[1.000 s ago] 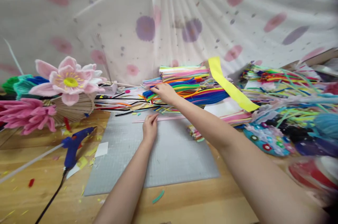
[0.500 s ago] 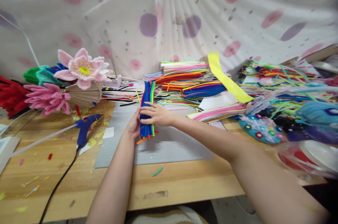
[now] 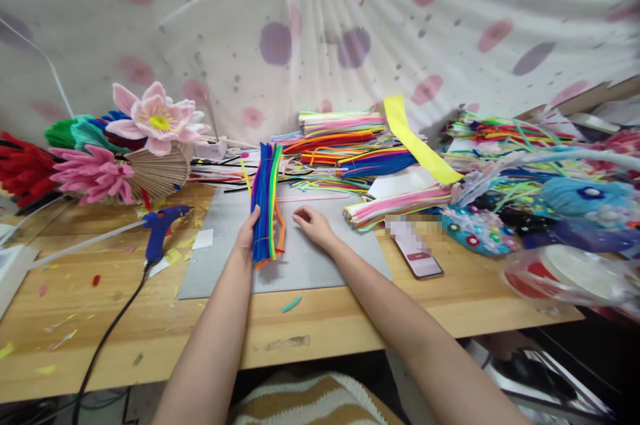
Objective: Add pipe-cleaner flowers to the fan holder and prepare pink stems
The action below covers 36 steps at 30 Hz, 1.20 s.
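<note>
My left hand is wrapped round the lower end of a bundle of pipe cleaners, mostly blue with green and orange strands, which stands tilted over the grey cutting mat. My right hand rests on the mat just right of the bundle, fingers loosely curled and apart, holding nothing. Stacks of coloured pipe cleaners lie behind the mat.
A blue glue gun with a black cord lies left of the mat. Pipe-cleaner flowers stand at the left. A phone lies right of the mat. Craft clutter and a clear tub crowd the right side. A patterned cloth hangs behind.
My right hand pulled a blue bundle from the far stacks to the mat, my left hand took hold of it, and the right hand let go and moved right.
</note>
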{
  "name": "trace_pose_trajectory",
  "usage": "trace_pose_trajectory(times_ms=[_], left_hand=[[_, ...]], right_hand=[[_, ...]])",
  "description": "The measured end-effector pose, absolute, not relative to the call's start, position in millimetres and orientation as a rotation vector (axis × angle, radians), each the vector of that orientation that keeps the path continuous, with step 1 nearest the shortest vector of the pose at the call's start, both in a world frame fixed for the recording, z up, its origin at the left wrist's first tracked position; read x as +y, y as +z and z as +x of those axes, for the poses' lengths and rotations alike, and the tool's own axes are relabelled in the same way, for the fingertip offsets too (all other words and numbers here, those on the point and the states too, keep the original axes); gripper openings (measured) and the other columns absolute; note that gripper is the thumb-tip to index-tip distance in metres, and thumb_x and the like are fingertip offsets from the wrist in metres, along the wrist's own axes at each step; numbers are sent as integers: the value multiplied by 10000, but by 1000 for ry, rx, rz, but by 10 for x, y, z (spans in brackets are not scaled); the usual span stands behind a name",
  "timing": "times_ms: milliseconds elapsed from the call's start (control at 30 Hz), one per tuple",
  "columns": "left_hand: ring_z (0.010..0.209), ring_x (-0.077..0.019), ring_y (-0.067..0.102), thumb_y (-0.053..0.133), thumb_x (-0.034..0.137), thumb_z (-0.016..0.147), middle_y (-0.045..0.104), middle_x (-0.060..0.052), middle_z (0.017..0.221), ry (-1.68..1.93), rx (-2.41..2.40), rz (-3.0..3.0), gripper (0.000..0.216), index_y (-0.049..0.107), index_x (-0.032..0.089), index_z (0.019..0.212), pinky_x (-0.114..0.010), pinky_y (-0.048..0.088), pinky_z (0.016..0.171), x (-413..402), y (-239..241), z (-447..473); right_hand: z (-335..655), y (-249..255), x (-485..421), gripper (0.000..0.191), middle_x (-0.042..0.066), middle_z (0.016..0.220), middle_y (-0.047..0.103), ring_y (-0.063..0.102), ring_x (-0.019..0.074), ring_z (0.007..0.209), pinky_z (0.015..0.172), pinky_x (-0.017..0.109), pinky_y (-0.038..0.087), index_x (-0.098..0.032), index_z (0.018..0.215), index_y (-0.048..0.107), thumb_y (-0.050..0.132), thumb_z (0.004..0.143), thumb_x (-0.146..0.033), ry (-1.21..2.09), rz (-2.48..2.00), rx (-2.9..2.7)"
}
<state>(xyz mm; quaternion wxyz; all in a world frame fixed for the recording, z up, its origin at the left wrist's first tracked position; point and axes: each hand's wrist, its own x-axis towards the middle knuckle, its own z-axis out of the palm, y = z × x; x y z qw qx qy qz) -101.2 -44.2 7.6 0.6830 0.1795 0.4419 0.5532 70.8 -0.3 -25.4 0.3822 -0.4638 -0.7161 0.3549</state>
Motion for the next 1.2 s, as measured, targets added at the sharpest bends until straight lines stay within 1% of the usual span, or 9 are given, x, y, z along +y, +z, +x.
trace_pose_trajectory(times_ms=[133, 233, 367, 533, 667, 800, 933, 1100, 1200], left_hand=[[504, -100, 571, 713, 298, 605, 629, -18, 630, 1250, 997, 568, 333, 604, 120, 864, -184, 441, 446, -478, 48, -979], [525, -121, 586, 660, 253, 588, 642, -23, 643, 1247, 989, 657, 349, 602, 118, 904, -219, 473, 499, -500, 24, -966], [556, -167, 602, 540, 258, 582, 667, -59, 679, 1226, 1032, 561, 324, 625, 106, 855, -268, 475, 515, -475, 1, -968], [624, -157, 586, 606, 212, 553, 663, -14, 704, 1373, 1198, 769, 312, 631, 141, 856, -253, 458, 589, -412, 14, -920], [761, -178, 609, 675, 164, 523, 678, -27, 855, 1380, 1202, 919, 440, 614, 161, 959, -281, 467, 704, -402, 84, -923], [655, -164, 598, 600, 142, 529, 667, -10, 743, 1321, 1219, 838, 386, 620, 148, 914, -278, 468, 644, -426, 113, -971], [612, -162, 600, 542, 150, 508, 671, -8, 712, 1284, 1149, 706, 392, 611, 145, 895, -282, 478, 613, -446, 75, -1002], [642, -164, 609, 552, 140, 496, 677, -12, 741, 1267, 1073, 650, 425, 620, 144, 916, -278, 481, 626, -456, 68, -1024], [756, -182, 616, 621, 168, 546, 680, -23, 863, 1244, 1039, 721, 467, 613, 165, 1014, -303, 479, 715, -468, 72, -1000]], right_hand=[[656, -269, -42, 153, 28, 800, 616, 534, 130, 710, 682, 269, 425, -171, 797, 584, 606, 732, -308, 828, -1230, -1884], [590, -265, -54, 201, 29, 826, 625, 532, 140, 744, 716, 285, 414, -175, 833, 598, 629, 717, -335, 786, -1197, -1912], [467, -235, -47, 235, 17, 806, 614, 531, 125, 729, 700, 270, 423, -172, 827, 584, 533, 783, -397, 1046, -1047, -1725], [349, -87, -14, 345, 18, 880, 616, 555, 122, 779, 682, 245, 450, -185, 925, 554, 586, 734, -471, 1440, -873, -1461], [344, 5, 8, 398, 23, 920, 617, 573, 138, 803, 700, 263, 467, -190, 970, 537, 670, 667, -411, 1535, -884, -1377], [382, -16, 45, 407, 8, 905, 620, 576, 140, 817, 785, 287, 464, -188, 930, 554, 712, 609, -382, 1539, -846, -1378], [420, -71, 58, 400, 4, 903, 629, 579, 144, 812, 757, 286, 474, -196, 916, 566, 719, 597, -382, 1591, -819, -1326], [455, -83, 36, 413, 7, 945, 645, 601, 154, 845, 728, 275, 493, -203, 944, 568, 725, 593, -354, 1701, -782, -1213], [449, -59, 3, 443, 9, 964, 652, 615, 158, 867, 750, 281, 502, -213, 982, 540, 723, 605, -356, 1741, -761, -1171]])
